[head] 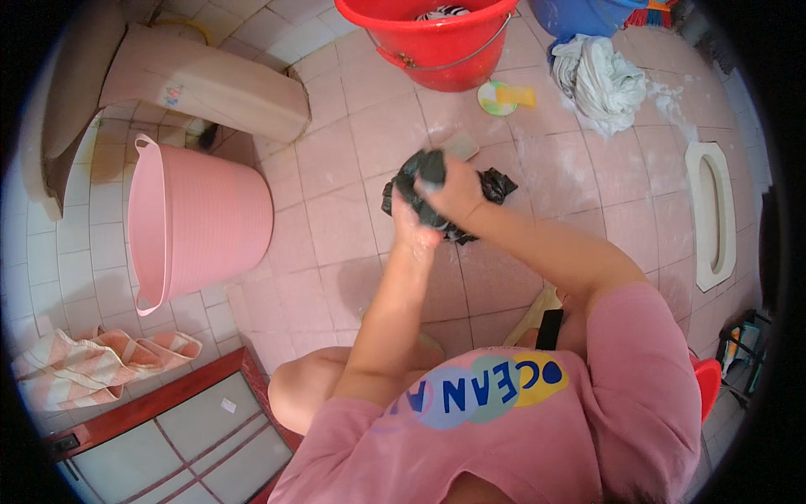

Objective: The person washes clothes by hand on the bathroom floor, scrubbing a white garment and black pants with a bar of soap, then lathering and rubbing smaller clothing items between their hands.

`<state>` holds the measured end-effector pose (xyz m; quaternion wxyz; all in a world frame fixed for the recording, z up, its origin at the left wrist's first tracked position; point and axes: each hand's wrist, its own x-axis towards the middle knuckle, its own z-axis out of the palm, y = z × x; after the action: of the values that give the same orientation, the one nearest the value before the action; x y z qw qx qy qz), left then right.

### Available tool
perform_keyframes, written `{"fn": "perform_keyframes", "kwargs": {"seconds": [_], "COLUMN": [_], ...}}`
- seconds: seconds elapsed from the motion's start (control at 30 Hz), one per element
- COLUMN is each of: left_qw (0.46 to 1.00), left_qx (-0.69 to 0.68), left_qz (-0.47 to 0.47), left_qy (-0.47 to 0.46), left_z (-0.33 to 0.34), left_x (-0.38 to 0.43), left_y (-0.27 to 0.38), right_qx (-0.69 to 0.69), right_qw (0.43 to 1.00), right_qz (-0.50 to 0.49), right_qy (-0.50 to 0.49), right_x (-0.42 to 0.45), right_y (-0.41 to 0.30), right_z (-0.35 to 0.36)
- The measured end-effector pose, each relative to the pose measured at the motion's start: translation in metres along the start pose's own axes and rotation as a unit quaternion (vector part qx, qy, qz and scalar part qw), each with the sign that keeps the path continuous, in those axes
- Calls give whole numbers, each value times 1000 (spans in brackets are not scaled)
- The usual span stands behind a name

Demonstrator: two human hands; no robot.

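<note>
My left hand (pixel 412 217) and my right hand (pixel 454 189) are together over the tiled floor, both gripping a bunched dark, wet-looking cloth (pixel 419 173). White suds or water show on the cloth and on my left wrist. More dark cloth (pixel 497 184) spreads below and to the right of my hands; whether it is the same piece I cannot tell. Just beyond my hands lies a pale, flat, squarish block (pixel 461 146) on the tiles. My right hand is slightly blurred.
A red bucket (pixel 441 57) holds striped cloth. Near it are a green-and-white round dish with a yellow brush or bar (pixel 516 96), wet white cloth (pixel 598 82) and a blue bucket (pixel 582 16). A pink tub (pixel 208 220) stands left, by a washbasin pedestal (pixel 208 82). A floor fixture (pixel 711 214) is right.
</note>
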<state>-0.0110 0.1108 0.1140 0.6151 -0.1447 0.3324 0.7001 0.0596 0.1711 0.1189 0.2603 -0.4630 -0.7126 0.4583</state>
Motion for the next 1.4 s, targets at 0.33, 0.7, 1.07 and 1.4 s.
{"fn": "perform_keyframes", "kwargs": {"seconds": [0.33,0.7,1.07,1.4], "left_qw": [986,999,995,903], "left_qx": [157,36,8,314], "left_qz": [24,-7,49,292], "left_qy": [51,40,-90,-32], "left_z": [12,-8,-29,8], "left_x": [-4,18,20,0], "left_y": [23,10,38,40], "right_qx": [244,-50,30,189], "right_qw": [945,992,998,963], "right_qz": [157,-101,-53,-107], "right_qy": [-154,49,-8,-160], "right_x": [29,1,-3,43], "right_y": [-13,-17,-37,-34], "right_z": [-14,-3,0,-11]}}
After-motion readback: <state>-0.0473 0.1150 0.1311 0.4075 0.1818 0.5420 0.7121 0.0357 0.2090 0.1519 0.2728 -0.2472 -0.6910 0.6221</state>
